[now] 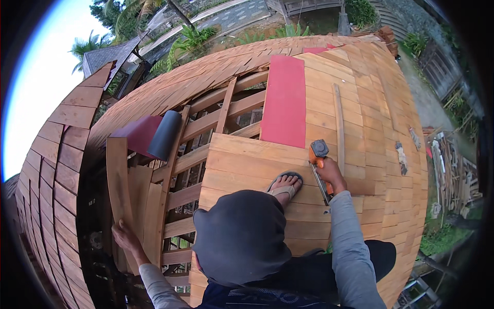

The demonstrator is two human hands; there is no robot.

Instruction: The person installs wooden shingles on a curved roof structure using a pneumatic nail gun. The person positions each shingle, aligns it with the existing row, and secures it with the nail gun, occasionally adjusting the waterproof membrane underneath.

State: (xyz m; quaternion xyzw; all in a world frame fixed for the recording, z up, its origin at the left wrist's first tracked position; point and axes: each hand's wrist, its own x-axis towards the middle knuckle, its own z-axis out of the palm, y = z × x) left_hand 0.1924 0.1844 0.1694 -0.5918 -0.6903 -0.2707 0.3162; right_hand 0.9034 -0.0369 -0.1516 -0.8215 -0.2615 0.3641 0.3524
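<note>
My left hand [126, 238], at the left, is closed on the edge of a long wooden board [119, 177] near its lower end. The board stands out over the open roof frame, beside other loose boards [150, 211]. My right hand [332, 174] is wrapped round the handle of an orange and black nail gun [319, 148]. The gun is over the laid wooden shingles [247, 170], to the right of a sandalled foot [286, 185]. A dark cloth-covered head [242, 237] hides the lower middle of the view.
Bare battens [198, 149] with gaps between them lie left of the shingles. A partly unrolled red-and-dark sheet [165, 135] rests on them. Another red sheet [284, 100] lies flat further up. A loose wood strip [338, 121] is at right. The roof drops off around its edges.
</note>
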